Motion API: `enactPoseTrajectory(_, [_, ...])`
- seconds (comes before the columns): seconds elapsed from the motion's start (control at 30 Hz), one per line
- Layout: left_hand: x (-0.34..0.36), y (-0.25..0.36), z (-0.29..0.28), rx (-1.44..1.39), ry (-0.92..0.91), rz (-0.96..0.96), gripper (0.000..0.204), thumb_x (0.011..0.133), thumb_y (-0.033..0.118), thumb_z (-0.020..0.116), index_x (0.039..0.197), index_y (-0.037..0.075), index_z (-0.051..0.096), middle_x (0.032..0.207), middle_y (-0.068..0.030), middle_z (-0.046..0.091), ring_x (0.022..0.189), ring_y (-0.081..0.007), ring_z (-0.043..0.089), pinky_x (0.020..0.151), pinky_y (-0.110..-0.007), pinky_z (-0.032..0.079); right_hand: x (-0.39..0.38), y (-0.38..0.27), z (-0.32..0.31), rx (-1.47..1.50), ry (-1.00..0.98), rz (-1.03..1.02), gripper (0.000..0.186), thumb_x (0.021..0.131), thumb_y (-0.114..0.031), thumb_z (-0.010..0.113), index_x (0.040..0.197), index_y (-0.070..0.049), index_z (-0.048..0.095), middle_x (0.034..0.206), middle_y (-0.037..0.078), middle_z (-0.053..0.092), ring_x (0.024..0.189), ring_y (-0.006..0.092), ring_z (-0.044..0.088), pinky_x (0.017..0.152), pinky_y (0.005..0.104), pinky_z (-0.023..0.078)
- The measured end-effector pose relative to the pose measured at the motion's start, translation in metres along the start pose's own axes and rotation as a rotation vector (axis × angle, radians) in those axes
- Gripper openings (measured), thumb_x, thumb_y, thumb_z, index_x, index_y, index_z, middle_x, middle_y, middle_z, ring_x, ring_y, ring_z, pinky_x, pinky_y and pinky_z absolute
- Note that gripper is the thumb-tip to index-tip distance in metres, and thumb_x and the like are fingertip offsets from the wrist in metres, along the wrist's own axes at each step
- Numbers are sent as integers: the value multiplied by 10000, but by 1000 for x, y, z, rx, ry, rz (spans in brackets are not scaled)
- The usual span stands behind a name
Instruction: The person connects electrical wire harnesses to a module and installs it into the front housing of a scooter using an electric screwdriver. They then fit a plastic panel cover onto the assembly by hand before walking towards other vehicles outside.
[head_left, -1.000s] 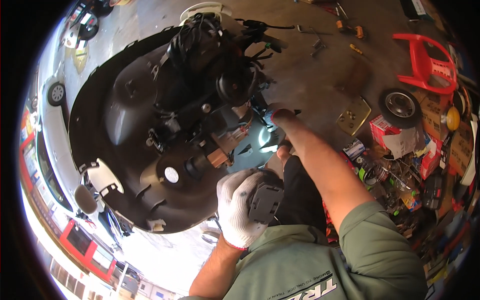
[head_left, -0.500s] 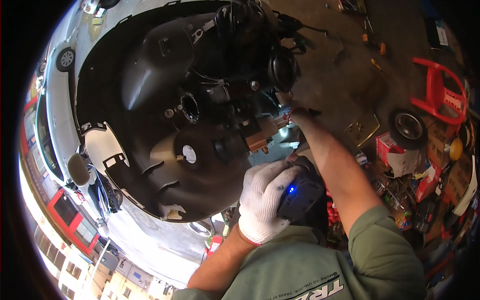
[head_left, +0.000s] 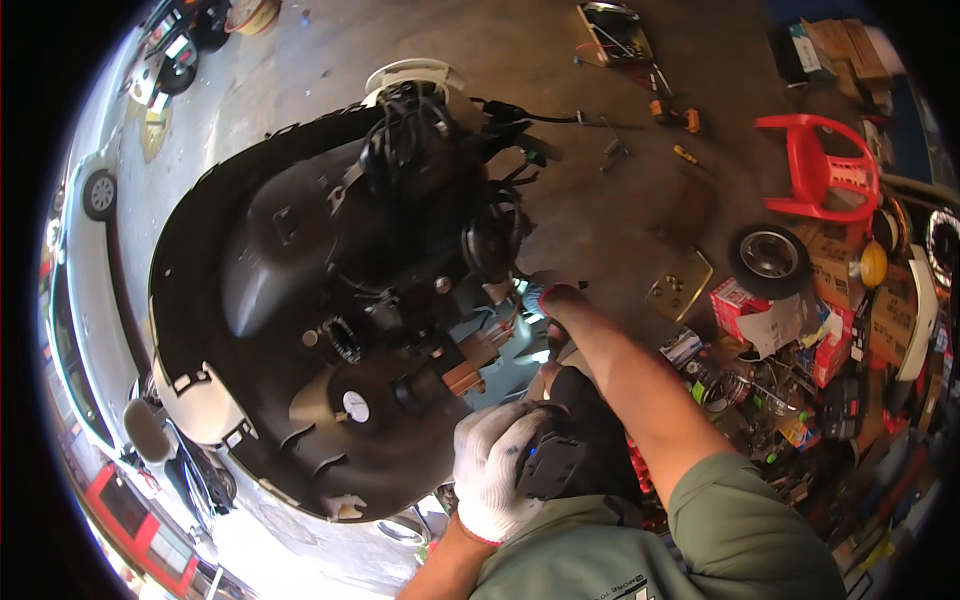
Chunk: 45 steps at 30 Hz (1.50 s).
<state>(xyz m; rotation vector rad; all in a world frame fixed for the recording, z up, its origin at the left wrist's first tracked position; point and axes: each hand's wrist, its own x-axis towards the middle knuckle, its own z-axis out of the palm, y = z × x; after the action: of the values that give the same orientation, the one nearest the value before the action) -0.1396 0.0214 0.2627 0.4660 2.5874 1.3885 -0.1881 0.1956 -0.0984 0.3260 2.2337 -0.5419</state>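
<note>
The left hand (head_left: 490, 472), in a white knit glove, is curled around a black block-shaped device (head_left: 552, 462) with a small blue light, which sits against the hand's right side. Farther from the person's body, the right hand (head_left: 534, 299), in a bluish glove, reaches to the right edge of a large black vehicle shell (head_left: 245, 305); its fingers are mostly hidden, so how far they are open and what they hold cannot be told. A brown block (head_left: 465, 378) on the shell lies left of the right hand and beyond the left one. The shell spreads leftward from both hands, with bundled black wiring (head_left: 405, 145) at its far end. To the right, a loose wheel (head_left: 770, 258) lies near a red chair (head_left: 815, 180).
</note>
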Motion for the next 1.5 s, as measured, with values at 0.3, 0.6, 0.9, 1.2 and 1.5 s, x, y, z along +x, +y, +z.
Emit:
enactPoseTrajectory(0.3, [-6, -1, 5, 109, -3, 5, 510, 676, 134, 779, 1158, 22, 658, 1147, -151, 650, 1021, -336, 608, 902, -440, 499, -8, -10, -20, -4, -176, 122, 302, 861, -276, 653, 1046, -75, 780, 1115, 165, 743, 1024, 327, 712, 857, 417, 547])
enactPoseTrajectory(0.6, [-9, -1, 4, 118, -44, 21, 537, 671, 147, 771, 1170, -3, 643, 1174, -175, 634, 1049, -351, 577, 937, -461, 477, -28, -4, -39, 83, -225, 85, 298, 835, -279, 675, 1004, -55, 775, 1017, 173, 745, 924, 325, 707, 774, 425, 529])
enactPoseTrajectory(0.9, [-11, -3, -1, 121, -137, 15, 652, 630, 134, 890, 1200, -3, 603, 1188, -197, 579, 1078, -380, 562, 948, -478, 465, -15, -34, -24, 80, -191, 265, 274, 923, -240, 617, 1103, -122, 787, 1200, 93, 742, 1130, 299, 699, 896, 391, 553])
enactPoseTrajectory(1.2, [-10, -3, -1, 142, -150, 20, 643, 643, 150, 896, 1197, -3, 608, 1183, -198, 596, 1074, -379, 569, 942, -486, 468, -11, -51, -18, 139, -194, 255, 267, 910, -204, 631, 1102, -95, 780, 1149, 119, 753, 1082, 307, 717, 867, 425, 576])
enactPoseTrajectory(1.5, [-7, 3, 6, 114, -58, 3, 559, 656, 110, 776, 1190, 15, 639, 1175, -160, 640, 1059, -347, 579, 959, -466, 462, -36, -8, -49, -7, -181, 56, 285, 819, -235, 666, 1014, -65, 786, 1065, 170, 752, 978, 349, 721, 812, 435, 562])
